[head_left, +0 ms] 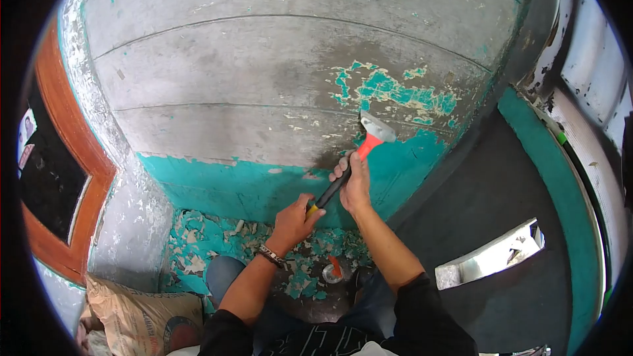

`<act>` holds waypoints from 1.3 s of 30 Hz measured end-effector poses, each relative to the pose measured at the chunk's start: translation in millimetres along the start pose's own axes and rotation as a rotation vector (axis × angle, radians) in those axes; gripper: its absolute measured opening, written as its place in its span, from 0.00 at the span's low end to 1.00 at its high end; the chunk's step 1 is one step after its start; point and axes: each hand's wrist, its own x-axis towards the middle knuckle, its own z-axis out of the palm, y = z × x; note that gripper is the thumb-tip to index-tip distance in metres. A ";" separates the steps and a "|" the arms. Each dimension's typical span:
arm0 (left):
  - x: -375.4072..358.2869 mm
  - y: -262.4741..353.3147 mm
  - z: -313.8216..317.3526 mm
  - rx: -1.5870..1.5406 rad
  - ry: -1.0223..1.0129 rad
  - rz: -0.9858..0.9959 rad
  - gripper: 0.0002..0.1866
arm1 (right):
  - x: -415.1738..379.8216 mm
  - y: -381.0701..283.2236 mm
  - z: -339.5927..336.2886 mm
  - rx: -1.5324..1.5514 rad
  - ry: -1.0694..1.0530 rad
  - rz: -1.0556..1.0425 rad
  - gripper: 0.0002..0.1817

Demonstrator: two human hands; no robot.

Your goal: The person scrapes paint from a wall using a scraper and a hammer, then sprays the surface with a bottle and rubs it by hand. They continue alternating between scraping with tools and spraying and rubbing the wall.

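Note:
A long-handled scraper with a red neck and a metal head slants up to the right, its blade at the wall. My left hand is wrapped round the yellow and black lower end of the handle. Higher up, just below the red neck, my right hand grips the same handle. Around the blade the wall shows bare grey boards and ragged patches of turquoise paint. A turquoise band runs along the wall's lower part.
Paint flakes litter the floor below the wall. A small round container with something red stands between my legs. At the lower left is a paper sack, below an orange-brown wooden frame. A dark panel with an opening lies right.

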 end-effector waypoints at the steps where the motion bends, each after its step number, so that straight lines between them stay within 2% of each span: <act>1: -0.4 -10.9 9.2 -0.027 -0.073 -0.049 0.16 | 5.7 1.0 -2.7 -0.023 -0.004 -0.049 0.14; 3: -2.2 -26.5 27.0 -0.048 -0.153 -0.100 0.16 | 10.5 7.5 -8.8 -0.039 -0.002 -0.097 0.14; 5: -1.8 -33.8 44.2 -0.222 -0.191 -0.135 0.18 | 12.6 15.8 -13.9 -0.090 0.025 -0.127 0.14; 9: 0.4 -35.1 64.4 -0.248 -0.239 -0.203 0.17 | 17.3 18.2 -22.5 -0.124 0.061 -0.106 0.13; 18: 1.8 -34.8 63.0 -0.268 -0.196 -0.179 0.16 | 19.6 17.7 -15.4 -0.144 0.020 -0.105 0.13; 24: 5.0 -28.0 56.8 -0.273 -0.206 -0.124 0.15 | 19.0 8.0 -8.9 -0.163 0.092 -0.131 0.15; 26: -1.0 -28.7 66.2 -0.320 -0.150 -0.091 0.15 | 16.4 6.2 -11.0 -0.177 0.103 -0.090 0.15; 30: 6.0 -6.4 51.0 -0.307 -0.169 -0.111 0.15 | 19.9 -10.1 -0.3 -0.201 0.105 -0.108 0.15; 32: 12.2 7.4 43.8 -0.330 -0.141 -0.057 0.16 | 24.9 -25.7 9.7 -0.236 0.108 -0.165 0.15; 39: 5.2 25.9 46.3 -0.445 -0.150 -0.043 0.17 | 20.4 -35.8 6.7 -0.324 0.136 -0.170 0.16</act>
